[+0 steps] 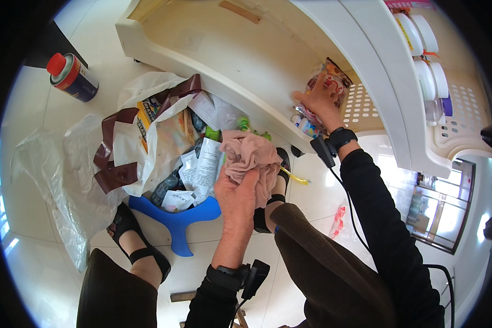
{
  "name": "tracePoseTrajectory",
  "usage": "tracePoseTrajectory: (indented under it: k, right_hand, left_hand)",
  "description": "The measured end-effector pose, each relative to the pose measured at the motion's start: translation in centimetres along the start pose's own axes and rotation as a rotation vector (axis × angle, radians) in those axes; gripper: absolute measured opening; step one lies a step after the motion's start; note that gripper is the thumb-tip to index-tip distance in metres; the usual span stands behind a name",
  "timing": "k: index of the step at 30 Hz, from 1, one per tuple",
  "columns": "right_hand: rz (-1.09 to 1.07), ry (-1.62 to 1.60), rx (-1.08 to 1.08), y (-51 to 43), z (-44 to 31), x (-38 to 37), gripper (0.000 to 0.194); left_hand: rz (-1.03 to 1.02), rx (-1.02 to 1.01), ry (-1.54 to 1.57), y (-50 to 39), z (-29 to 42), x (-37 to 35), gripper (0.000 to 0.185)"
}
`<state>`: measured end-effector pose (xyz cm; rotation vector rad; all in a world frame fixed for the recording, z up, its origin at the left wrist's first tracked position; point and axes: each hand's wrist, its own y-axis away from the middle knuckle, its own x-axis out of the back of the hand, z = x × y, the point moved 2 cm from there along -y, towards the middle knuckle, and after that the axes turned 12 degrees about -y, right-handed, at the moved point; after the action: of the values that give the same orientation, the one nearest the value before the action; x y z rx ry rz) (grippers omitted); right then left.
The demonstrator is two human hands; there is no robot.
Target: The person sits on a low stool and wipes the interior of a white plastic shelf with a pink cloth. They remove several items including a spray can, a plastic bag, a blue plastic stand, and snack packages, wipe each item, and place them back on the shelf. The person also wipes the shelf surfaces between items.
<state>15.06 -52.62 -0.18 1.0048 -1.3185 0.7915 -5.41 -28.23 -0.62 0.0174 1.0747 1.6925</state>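
My left hand [238, 192] grips a crumpled pink cloth [252, 153], thumb on top, above the right side of a dustbin with a blue rim [176, 217]. Inside the white cream-coloured shelf unit's lowest tier [238, 57], my right hand [322, 100] lies over a printed plastic packet [338, 80], fingers spread across it and part of it hidden underneath. A smaller blue-and-white packet [305, 125] sits by the tier's front edge, just below that hand. White printed sachets [208, 168] and dark plastic fill the bin.
An open white plastic bag [158, 151] with brown tape leans over the bin. Left of it lies a clear plastic bag [74, 176]. A red-capped can [74, 78] stands on the tiled floor. White-lidded jars [428, 80] occupy the upper tier. Green items [244, 123] lie by the shelf.
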Motion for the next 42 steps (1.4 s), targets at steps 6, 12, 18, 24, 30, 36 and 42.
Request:
tracePoseTrajectory:
  k: [6, 12, 18, 24, 30, 36, 42]
  right_hand:
    - [0.059, -0.194, 0.351, -0.7, 3.6, 0.7, 0.075]
    - [0.345, -0.231, 0.537, -0.8, 4.5, -1.9, 0.042]
    - [0.330, -0.203, 0.444, 1.0, 2.7, 1.3, 0.036]
    - [0.181, -0.232, 0.348, 3.2, -1.2, 4.4, 0.052]
    - [-0.410, -0.893, 0.449, 10.4, -5.4, 6.2, 0.059]
    - [-0.769, -1.752, 0.165, 13.5, -6.4, 4.7, 0.039]
    - [-0.446, -2.193, -0.285, 2.3, -4.7, 4.2, 0.034]
  left_hand:
    - [-0.006, 0.013, 0.005, 0.0, 0.1, 0.2, 0.044]
    - [-0.014, 0.040, -0.026, 0.1, 0.2, 0.3, 0.042]
    - [-0.017, 0.034, -0.019, 0.0, 0.1, 0.5, 0.040]
    - [-0.006, 0.022, -0.018, 0.2, 0.6, 0.0, 0.041]
    - [-0.097, -0.128, 0.018, 0.0, 2.7, -2.7, 0.037]
    - [-0.008, -0.745, -0.879, -2.2, 7.1, -7.3, 0.054]
    - [-0.116, -0.927, -1.184, -6.6, 14.4, -10.8, 0.060]
